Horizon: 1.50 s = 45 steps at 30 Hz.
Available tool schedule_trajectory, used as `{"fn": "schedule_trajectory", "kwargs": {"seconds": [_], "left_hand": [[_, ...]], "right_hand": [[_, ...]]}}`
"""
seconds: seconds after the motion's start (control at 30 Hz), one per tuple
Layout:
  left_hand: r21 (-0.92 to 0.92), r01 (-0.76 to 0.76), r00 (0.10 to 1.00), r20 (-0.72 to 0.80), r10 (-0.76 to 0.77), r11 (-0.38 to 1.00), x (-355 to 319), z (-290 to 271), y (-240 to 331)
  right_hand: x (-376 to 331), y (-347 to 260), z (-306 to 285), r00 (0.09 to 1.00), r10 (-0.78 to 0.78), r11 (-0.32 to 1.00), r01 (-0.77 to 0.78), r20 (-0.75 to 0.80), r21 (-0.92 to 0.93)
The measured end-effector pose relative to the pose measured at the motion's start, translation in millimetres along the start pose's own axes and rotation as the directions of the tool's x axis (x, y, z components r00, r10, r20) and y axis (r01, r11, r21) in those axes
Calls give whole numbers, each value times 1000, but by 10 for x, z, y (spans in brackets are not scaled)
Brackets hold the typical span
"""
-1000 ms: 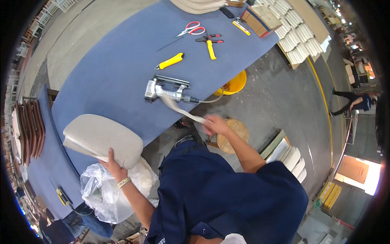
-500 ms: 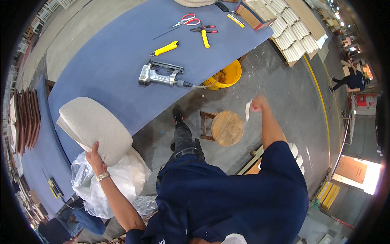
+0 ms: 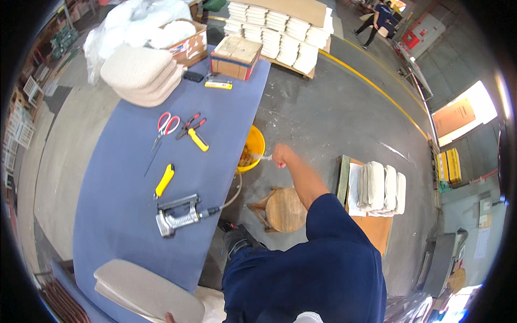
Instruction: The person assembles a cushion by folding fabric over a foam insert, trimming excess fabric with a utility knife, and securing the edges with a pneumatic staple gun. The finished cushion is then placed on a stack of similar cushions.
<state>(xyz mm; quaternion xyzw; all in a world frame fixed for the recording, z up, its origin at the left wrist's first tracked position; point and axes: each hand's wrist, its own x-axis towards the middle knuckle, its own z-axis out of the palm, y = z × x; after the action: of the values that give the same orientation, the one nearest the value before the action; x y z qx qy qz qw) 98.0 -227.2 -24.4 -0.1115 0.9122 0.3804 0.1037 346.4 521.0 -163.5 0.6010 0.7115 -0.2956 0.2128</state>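
Observation:
At the lower edge, a beige fabric-covered seat cushion (image 3: pixel 145 288) lies tilted on the near end of the blue table. Only a fingertip of my left hand (image 3: pixel 170 317) shows, against the cushion's edge; its grip stays as before and the rest is out of the picture. My right hand (image 3: pixel 281 155) is closed on a pale strip (image 3: pixel 263 157), partly blurred, which trails toward the yellow bucket (image 3: pixel 259 144) beside the table. Brownish scraps lie in the bucket. A silver staple gun (image 3: pixel 180 216) with an air hose rests on the table.
On the blue table (image 3: pixel 121 172) lie a yellow cutter (image 3: pixel 165 180), red-handled scissors (image 3: pixel 166 125), pliers (image 3: pixel 193 132), a stack of cushions (image 3: pixel 141 75) and a box (image 3: pixel 235 58). A wooden stool (image 3: pixel 285 210) stands near my legs. Pale pads (image 3: pixel 377 185) sit at right.
My right hand has carried the pale strip over to the bucket. The view has swung right, so the cushion and my left hand now sit at the lower edge.

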Motion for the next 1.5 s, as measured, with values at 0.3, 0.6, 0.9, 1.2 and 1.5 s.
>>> {"fn": "schedule_trajectory", "kwargs": {"seconds": [0.3,0.6,0.9,1.2,1.5], "left_hand": [[-25,-42,999,16,43,999,-69,279,546],[-89,57,996,-68,-63,994,-42,109,742],[-917,343,916,279,-289,204,366,168,-84],[-903,427,900,420,-116,48,511,253,-519],[-844,214,954,288,79,491,1105,449,-63]], "right_hand": [[1139,588,82,989,71,987,-89,132,135],[1086,-282,-99,982,22,853,81,-190,515],[-1550,-2247,1181,787,-567,276,460,-243,844],[-4185,-4154,2664,77,-981,189,586,178,788],[-4749,-4099,2952,-9,-995,32,921,102,387]]}}
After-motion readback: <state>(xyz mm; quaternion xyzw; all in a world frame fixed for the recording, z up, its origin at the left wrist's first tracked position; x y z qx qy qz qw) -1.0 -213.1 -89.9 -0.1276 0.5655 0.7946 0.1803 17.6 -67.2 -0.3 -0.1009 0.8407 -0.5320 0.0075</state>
